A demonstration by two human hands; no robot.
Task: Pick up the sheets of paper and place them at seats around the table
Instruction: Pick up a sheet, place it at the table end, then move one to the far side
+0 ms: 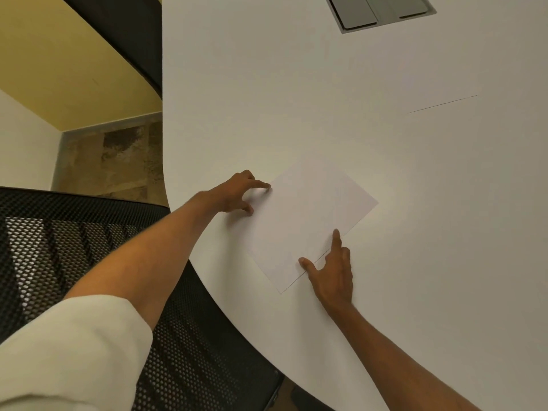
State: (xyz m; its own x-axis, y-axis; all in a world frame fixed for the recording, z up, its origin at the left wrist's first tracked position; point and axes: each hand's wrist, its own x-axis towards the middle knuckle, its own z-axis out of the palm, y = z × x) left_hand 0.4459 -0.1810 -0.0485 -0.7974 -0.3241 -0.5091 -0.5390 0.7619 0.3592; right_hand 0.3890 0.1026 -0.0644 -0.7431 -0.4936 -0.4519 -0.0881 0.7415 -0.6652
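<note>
Lying flat near the white table's (385,179) curved edge, sheet of paper (308,221) under spread fingertips of left hand (237,192) and right hand (333,275), gripping nothing; risking sliding crooked, creasing.

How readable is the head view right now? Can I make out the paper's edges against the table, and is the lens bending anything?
Head view: dim, warm light. The white sheet barely contrasts with the white table; its near-right edge shows as a thin dark line, the far edges are faint. Wide-angle distortion curves the table rim and the mesh chair. The left hand and right hand are sharp, fingers spread on the sheet's edges.
</note>
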